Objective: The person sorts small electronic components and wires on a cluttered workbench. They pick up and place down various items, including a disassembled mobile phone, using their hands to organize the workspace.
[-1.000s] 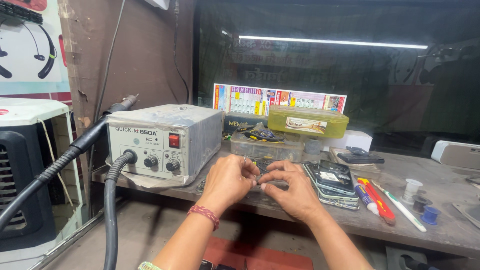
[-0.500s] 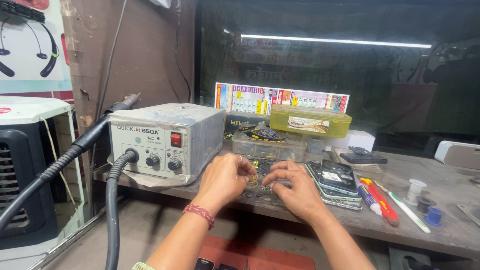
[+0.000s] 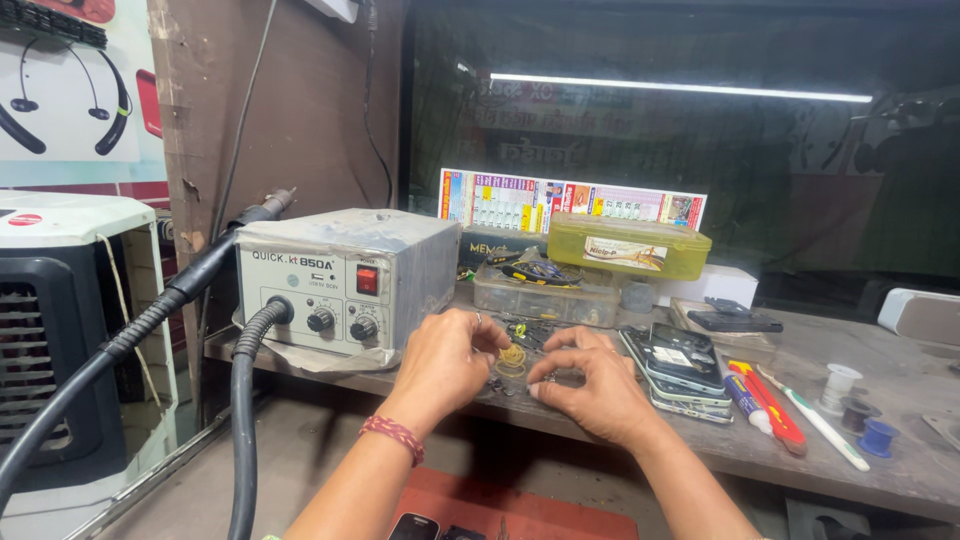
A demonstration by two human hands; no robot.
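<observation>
Left hand [image 3: 445,360] and right hand [image 3: 590,385], fingers curled in a narrow grip whose contents cannot be told, flank a small yellow ring-shaped part [image 3: 512,357] on the grey wooden surface [image 3: 900,470], beside a grey box-shaped hot-air station [image 3: 340,275].

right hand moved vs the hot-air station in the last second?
No, barely. The right hand stays on the bench edge, right of the grey hot-air station and left of the phone stack, beside the left hand.

We work at a worn grey bench [image 3: 900,460]; on it rest a hot-air station [image 3: 345,275], stacked phones [image 3: 678,368], a clear parts box [image 3: 545,296] and thread spools [image 3: 838,384].
</observation>
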